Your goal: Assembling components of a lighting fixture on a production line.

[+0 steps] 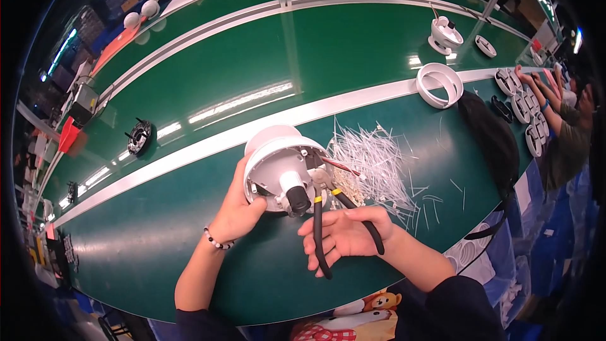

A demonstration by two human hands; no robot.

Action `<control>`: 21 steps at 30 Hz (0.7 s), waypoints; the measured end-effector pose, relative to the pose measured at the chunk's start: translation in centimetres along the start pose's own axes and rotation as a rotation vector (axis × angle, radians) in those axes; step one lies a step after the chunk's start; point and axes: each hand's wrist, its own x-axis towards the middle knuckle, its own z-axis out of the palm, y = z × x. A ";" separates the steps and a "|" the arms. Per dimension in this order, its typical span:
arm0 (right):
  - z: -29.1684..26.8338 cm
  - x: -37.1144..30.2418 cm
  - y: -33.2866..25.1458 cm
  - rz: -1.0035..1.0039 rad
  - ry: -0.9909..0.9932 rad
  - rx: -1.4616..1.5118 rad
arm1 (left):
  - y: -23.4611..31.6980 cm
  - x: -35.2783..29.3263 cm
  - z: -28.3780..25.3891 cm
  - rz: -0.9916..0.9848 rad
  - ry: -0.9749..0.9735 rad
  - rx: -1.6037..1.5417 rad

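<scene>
My left hand [238, 213] grips the left side of a white dome camera housing [270, 167], fingers behind it and thumb at its rim. The housing is tilted, its open side toward me, with a black lens barrel [297, 200] sticking out. Red and dark wires [341, 165] come out at its right. My right hand [353, 233], palm up, holds cutting pliers [319, 237] with black handles and yellow bands. The handles are spread; the jaws are up at the housing's right edge, and I cannot tell whether they touch anything.
Right of the housing lies a heap of thin white cable ties [372, 155] beside small beige bits [350, 192]. A white ring [440, 85], a black bag [489, 139] and another white housing [445, 35] lie farther right. A round black part [139, 137] rests on the green belt [221, 57]. Another person's arm [548, 104] reaches in at right.
</scene>
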 end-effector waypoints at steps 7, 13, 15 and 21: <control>-0.6 0.1 0.1 0.021 -0.026 0.039 | -0.3 0.0 -0.6 0.058 -0.007 0.005; -1.0 0.2 0.5 -0.003 -0.022 0.086 | 1.3 -0.7 -0.7 0.041 -0.015 0.096; -0.8 0.3 0.7 -0.037 0.063 0.031 | 1.3 -0.8 -0.8 0.082 0.004 0.174; -0.9 0.5 1.6 -0.092 0.076 0.125 | 0.8 -0.6 -0.5 0.006 0.021 0.246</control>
